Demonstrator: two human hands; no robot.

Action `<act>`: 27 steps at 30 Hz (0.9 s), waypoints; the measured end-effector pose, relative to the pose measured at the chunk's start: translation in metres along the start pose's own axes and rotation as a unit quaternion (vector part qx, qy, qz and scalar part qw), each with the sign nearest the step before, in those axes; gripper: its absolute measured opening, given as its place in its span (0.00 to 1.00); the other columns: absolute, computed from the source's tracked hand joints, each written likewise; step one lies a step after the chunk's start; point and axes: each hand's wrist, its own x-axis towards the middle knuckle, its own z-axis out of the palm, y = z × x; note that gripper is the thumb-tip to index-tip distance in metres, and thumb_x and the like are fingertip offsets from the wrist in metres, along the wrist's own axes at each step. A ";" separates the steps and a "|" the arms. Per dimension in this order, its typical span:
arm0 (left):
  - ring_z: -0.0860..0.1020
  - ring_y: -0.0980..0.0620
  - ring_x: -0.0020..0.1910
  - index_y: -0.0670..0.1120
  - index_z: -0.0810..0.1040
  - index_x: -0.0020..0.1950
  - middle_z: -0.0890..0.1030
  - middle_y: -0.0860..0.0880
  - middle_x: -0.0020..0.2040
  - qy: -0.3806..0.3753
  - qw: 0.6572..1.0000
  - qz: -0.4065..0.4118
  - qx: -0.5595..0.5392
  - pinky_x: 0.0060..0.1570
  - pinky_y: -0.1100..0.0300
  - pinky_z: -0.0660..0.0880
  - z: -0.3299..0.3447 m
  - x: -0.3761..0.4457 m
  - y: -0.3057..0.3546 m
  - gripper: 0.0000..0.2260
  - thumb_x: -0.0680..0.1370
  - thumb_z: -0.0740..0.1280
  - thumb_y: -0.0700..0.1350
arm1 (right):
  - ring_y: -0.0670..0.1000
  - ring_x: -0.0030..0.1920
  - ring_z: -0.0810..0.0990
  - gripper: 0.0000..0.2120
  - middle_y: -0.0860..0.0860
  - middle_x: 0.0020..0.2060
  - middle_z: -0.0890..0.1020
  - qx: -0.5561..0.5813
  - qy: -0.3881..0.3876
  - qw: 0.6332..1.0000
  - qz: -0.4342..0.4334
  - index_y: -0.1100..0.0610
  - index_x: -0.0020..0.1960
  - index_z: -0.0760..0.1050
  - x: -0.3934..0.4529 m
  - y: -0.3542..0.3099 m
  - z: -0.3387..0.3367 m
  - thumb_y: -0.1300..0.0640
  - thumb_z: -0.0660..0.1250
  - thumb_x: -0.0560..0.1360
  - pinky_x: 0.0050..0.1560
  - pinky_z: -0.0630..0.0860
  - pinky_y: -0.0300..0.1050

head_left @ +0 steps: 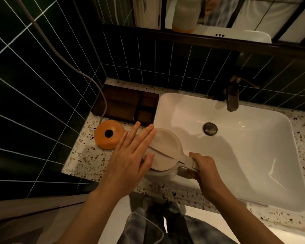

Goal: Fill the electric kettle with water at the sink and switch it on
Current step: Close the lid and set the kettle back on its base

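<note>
A cream electric kettle (167, 148) with its lid down hangs over the left front corner of the white sink (253, 155). My right hand (203, 170) is shut around the kettle's handle. My left hand (130, 155) lies flat with fingers spread, its fingertips and thumb touching the left side of the lid. The kettle's round orange base (108, 134) with a black centre connector sits on the speckled counter to the left, its grey cord running up the wall. The dark faucet (232, 98) stands at the sink's back edge; no water runs.
A dark wooden tray (125, 103) with compartments sits behind the base in the corner. Dark green tiled walls close in on the left and back. A mirror above reflects the kettle. The sink's metal drain plug (210, 128) is near the basin's middle.
</note>
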 end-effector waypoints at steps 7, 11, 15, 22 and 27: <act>0.46 0.50 0.80 0.48 0.56 0.78 0.58 0.52 0.79 0.005 1.000 -0.019 -0.004 0.76 0.48 0.47 0.013 -0.004 -0.001 0.23 0.84 0.46 0.53 | 0.73 0.42 0.76 0.23 0.73 0.37 0.77 -0.019 0.018 1.000 0.010 0.65 0.35 0.79 0.002 -0.001 0.001 0.44 0.62 0.67 0.48 0.75 0.66; 0.44 0.53 0.80 0.58 0.51 0.78 0.51 0.58 0.80 0.071 0.978 -0.103 -0.168 0.76 0.47 0.49 0.017 -0.005 0.001 0.26 0.81 0.55 0.55 | 0.75 0.42 0.75 0.23 0.74 0.36 0.77 -0.023 0.009 1.000 0.001 0.68 0.35 0.78 0.003 0.000 0.001 0.47 0.61 0.72 0.46 0.75 0.66; 0.66 0.51 0.74 0.66 0.58 0.73 0.65 0.54 0.76 0.084 0.790 -0.326 -0.512 0.68 0.51 0.68 0.013 -0.005 0.009 0.32 0.72 0.67 0.57 | 0.66 0.32 0.70 0.24 0.69 0.29 0.73 -0.023 0.011 1.000 -0.003 0.73 0.35 0.73 0.003 0.001 -0.001 0.51 0.60 0.75 0.36 0.70 0.50; 0.80 0.59 0.57 0.59 0.76 0.60 0.84 0.58 0.56 0.061 0.719 -0.344 -0.600 0.49 0.65 0.77 0.021 -0.006 0.020 0.20 0.68 0.70 0.51 | 0.75 0.42 0.76 0.22 0.74 0.37 0.77 -0.017 0.020 1.000 0.006 0.67 0.34 0.78 0.004 -0.001 0.001 0.48 0.62 0.72 0.48 0.75 0.69; 0.81 0.55 0.58 0.58 0.77 0.61 0.84 0.55 0.57 0.083 0.701 -0.356 -0.612 0.58 0.56 0.75 0.017 -0.002 0.015 0.22 0.67 0.71 0.49 | 0.63 0.36 0.72 0.22 0.68 0.31 0.74 0.003 -0.006 1.000 0.010 0.67 0.31 0.75 0.010 -0.014 0.006 0.50 0.62 0.74 0.43 0.72 0.60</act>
